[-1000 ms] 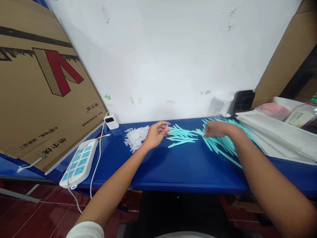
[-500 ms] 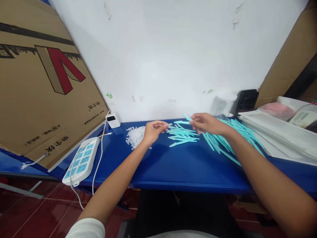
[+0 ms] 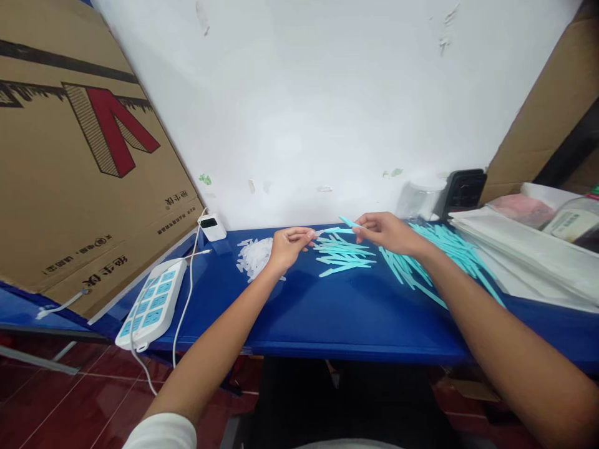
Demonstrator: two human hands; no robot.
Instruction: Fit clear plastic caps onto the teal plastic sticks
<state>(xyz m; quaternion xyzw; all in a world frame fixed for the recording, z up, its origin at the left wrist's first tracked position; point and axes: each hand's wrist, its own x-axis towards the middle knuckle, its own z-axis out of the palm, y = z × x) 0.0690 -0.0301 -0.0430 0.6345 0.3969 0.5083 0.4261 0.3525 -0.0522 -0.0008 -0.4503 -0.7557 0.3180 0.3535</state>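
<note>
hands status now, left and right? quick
Left hand: fingers pinched shut, contents too small to tell.
Right hand: closed, pinching a teal stick.

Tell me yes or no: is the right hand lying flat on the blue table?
No, the right hand hovers above the blue table, pinching a turquoise stick.

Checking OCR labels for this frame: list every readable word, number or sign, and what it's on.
"V": large red mark on the cardboard sheet.
Chinese characters, upside down, in two places on the same sheet, with small print beside them: too blurred to read.
Label on the bottle: too blurred to read.
Power strip: no legible text.
</note>
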